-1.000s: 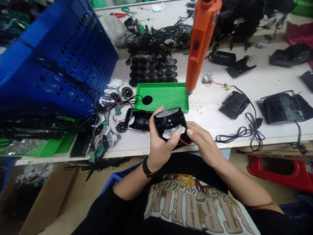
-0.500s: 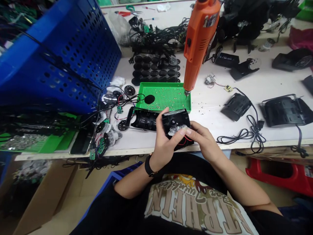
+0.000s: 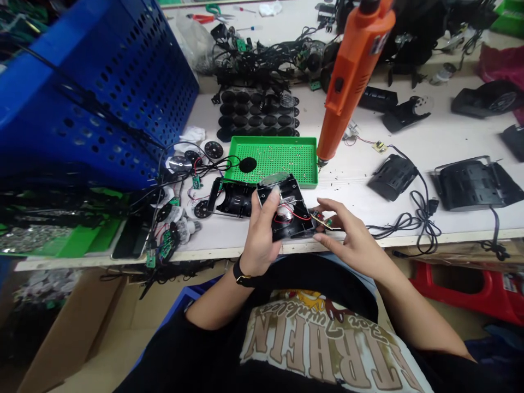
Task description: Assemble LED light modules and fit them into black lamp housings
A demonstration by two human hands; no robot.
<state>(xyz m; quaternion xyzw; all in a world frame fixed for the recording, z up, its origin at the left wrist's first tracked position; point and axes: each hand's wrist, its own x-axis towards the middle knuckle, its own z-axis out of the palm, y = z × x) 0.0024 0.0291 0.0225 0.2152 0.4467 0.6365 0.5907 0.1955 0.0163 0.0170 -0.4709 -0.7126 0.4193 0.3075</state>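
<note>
My left hand (image 3: 258, 232) grips a black plastic housing (image 3: 286, 215) from its left side, held open side up over the table's front edge. Red and black wires and a pale round part show inside it. My right hand (image 3: 351, 240) is just right of the housing, its thumb and forefinger pinched on a small green circuit board (image 3: 323, 220) that hangs on the wires. An orange electric screwdriver (image 3: 352, 76) hangs above the table, tip down beside the green tray (image 3: 273, 158).
A blue perforated crate (image 3: 94, 93) fills the left. A second open black housing (image 3: 231, 199) lies left of my hands. A black tray of round cups (image 3: 256, 114), tangled cables, several black lamp bodies (image 3: 475, 183) and a red stool (image 3: 462, 286) surround the work spot.
The housing has been tilted open side up. My right hand has moved from the housing's front to its right side and now pinches the small board. The hanging screwdriver has swung right.
</note>
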